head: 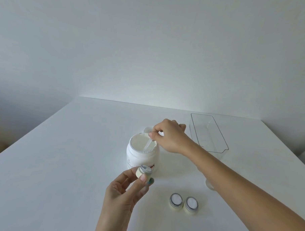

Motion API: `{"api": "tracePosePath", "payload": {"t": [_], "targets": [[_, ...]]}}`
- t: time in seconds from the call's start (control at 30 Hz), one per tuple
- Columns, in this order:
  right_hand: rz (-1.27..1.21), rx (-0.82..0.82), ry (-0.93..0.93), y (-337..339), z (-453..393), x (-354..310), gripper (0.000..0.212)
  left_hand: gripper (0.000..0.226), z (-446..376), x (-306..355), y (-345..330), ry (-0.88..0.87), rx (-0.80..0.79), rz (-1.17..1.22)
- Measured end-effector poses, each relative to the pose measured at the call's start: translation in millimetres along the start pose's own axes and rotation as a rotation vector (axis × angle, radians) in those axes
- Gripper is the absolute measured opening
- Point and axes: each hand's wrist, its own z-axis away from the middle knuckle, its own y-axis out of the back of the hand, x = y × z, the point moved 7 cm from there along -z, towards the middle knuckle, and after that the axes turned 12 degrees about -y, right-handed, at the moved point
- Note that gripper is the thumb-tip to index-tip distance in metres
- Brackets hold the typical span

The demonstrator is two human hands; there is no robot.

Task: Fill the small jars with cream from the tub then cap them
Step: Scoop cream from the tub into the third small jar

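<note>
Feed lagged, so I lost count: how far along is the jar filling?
Two small jars sit on the table filled white, with no caps on. In hand: the right hand dips a clear spatula into the open tub; the left hand holds a third jar ready. Left: filling it, capping all three.

White tub (142, 154) with red on its label and white cream (141, 142) inside at the middle of the frame, pale yellow little jars (176, 202) with grey rims at the lower right, see-through box (208, 132) on the white table (77, 147).
</note>
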Motion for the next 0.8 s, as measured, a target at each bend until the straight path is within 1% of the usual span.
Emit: {"api": "tracePosePath", "payload": {"t": [0.07,0.13,0.23,0.3,0.4,0.57,0.63,0.8], "targets": [[-0.067,0.0,-0.076,3.5,-0.4,8.9,0.036,0.034,-0.2,-0.1,0.2,-0.007,-0.013,-0.028],[-0.141,0.012,-0.141,6.6,-0.7,16.8,0.035,0.038,-0.5,0.0,1.2,-0.016,-0.02,-0.049],[-0.254,0.025,-0.212,9.3,-1.4,27.9,0.037,0.037,-0.8,0.5,1.1,-0.028,-0.01,-0.033],[-0.31,0.013,-0.26,8.6,-1.8,35.6,0.037,0.034,-1.0,1.1,0.7,-0.036,0.004,-0.007],[-0.384,-0.026,-0.334,6.1,-1.7,45.0,0.034,0.037,-0.8,2.4,0.0,-0.047,0.011,0.019],[-0.512,-0.063,-0.385,6.2,-2.5,54.6,0.03,0.035,-1.9,3.1,-1.4,-0.061,-0.007,-0.02],[-0.577,-0.095,-0.395,8.0,0.3,54.1,0.026,0.03,-2.8,4.2,-1.4,-0.077,0.0,-0.018],[-0.68,-0.151,-0.38,14.4,13.6,52.8,0.026,0.026,-6.3,6.4,-3.0,-0.11,0.013,0.005]]}}
